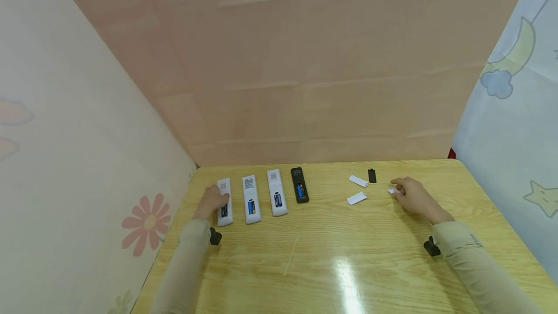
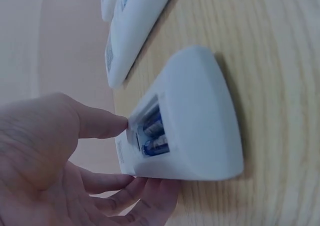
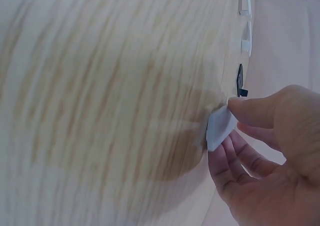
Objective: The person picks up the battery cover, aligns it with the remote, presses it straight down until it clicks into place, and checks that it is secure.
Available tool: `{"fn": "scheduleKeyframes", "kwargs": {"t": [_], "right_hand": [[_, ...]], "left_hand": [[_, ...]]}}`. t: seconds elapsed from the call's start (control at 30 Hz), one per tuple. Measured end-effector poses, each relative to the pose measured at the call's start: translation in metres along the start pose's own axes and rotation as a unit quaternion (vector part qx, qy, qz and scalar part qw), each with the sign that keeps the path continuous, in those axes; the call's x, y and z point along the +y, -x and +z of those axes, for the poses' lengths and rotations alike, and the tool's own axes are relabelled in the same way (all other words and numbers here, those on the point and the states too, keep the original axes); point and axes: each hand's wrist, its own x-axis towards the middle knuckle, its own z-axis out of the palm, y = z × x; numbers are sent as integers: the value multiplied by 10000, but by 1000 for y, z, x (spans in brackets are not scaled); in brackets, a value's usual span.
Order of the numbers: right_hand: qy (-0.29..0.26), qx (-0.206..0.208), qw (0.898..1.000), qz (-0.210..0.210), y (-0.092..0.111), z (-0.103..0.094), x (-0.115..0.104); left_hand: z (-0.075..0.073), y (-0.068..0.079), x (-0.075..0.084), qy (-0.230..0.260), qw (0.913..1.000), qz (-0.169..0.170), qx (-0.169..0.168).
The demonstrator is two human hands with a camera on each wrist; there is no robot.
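Note:
My left hand (image 1: 211, 201) grips a white remote control (image 2: 205, 116) lying back side up, thumb on one edge and fingers along the other. Its battery compartment is uncovered, and two batteries (image 2: 156, 146) show inside. Far to the right, my right hand (image 1: 411, 198) pinches a small white battery cover (image 3: 219, 128) between thumb and fingers, close over the table. Beyond those fingers lie a black battery cover (image 1: 372, 176) and two white battery covers, one farther back (image 1: 358, 181) and one nearer (image 1: 357, 198).
Right of the held remote lie two more white remotes, a nearer one (image 1: 249, 185) and a farther one (image 1: 274, 180), then a black remote (image 1: 298, 178). All have batteries in uncovered compartments. The wooden table (image 1: 314, 241) meets a pinkish backdrop (image 1: 305, 86) behind; patterned panels flank it.

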Motion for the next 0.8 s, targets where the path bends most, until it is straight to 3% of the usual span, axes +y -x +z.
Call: {"fn": "scheduleKeyframes", "kwargs": {"t": [0.33,0.6,0.8], "right_hand": [[-96,-69,9999,78,2,-2,2],[-124,51,9999,-60,4,-1,6],[-233,-109,9995,158,6,-4,6]], "left_hand": [[-4,-10,-13,1281,9913,-285,-136],[-7,-8,-16,1179,9920,-441,-44],[-8,-7,-17,1494,9875,-489,-114]]}}
